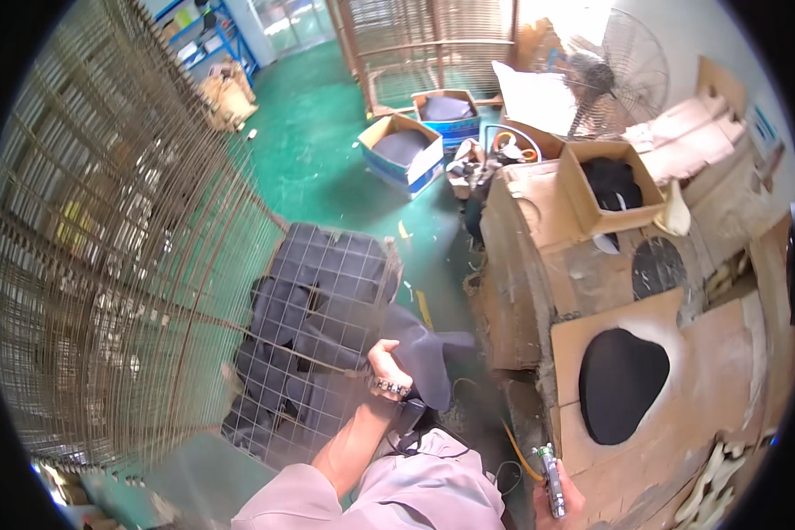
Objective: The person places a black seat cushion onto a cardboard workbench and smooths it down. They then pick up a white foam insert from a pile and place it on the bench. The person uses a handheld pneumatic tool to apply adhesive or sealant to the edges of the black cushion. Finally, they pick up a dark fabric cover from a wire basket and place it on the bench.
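Observation:
My left hand [385, 364], a beaded bracelet at its wrist, is closed on the edge of a dark grey, floppy sheet piece [426, 358]. The piece hangs bent beside a wire mesh rack [302, 364], over which several similar dark pieces [336, 261] show. Low on the right, my right hand [564, 496] is wrapped round a metal spray gun [552, 481] with an orange hose [519, 450]. Beyond the gun, a rounded black pad [623, 384] lies flat on a cardboard sheet [567, 411], with a pale haze marking the cardboard around it.
Tall stacked wire racks [124, 256] line the left side. On the bench at right stands an open carton [583, 208] of black pieces. Two blue-sided boxes [389, 172] sit on the green floor ahead. A large fan [623, 75] stands at the back right.

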Tool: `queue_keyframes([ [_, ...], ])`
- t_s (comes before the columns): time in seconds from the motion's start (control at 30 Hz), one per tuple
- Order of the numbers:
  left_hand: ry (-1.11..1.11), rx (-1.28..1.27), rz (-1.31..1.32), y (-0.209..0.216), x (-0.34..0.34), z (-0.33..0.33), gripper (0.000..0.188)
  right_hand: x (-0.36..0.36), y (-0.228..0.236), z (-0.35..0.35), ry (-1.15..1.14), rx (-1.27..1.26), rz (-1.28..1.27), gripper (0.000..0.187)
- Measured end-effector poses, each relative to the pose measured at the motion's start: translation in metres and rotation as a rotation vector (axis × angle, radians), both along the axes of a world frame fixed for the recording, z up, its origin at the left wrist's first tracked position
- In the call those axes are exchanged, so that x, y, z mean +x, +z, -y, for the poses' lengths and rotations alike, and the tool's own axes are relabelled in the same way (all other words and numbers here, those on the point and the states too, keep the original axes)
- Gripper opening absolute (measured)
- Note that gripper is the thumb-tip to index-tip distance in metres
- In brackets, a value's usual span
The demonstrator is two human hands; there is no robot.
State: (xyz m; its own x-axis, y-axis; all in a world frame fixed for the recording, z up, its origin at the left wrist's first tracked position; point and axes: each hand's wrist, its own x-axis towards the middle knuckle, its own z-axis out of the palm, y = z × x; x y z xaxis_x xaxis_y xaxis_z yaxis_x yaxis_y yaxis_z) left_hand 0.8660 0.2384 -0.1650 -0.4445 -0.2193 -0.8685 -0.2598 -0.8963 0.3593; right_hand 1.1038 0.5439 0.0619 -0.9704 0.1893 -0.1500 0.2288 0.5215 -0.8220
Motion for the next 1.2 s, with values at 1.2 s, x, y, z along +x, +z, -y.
queue_keyframes([
  [1.2, -0.255, -0.645, 0.063, -0.400, -0.217, 0.463, 0.031, -0.408, -0.155, 0.233, 0.542, 0.255, 0.468, 0.056],
])
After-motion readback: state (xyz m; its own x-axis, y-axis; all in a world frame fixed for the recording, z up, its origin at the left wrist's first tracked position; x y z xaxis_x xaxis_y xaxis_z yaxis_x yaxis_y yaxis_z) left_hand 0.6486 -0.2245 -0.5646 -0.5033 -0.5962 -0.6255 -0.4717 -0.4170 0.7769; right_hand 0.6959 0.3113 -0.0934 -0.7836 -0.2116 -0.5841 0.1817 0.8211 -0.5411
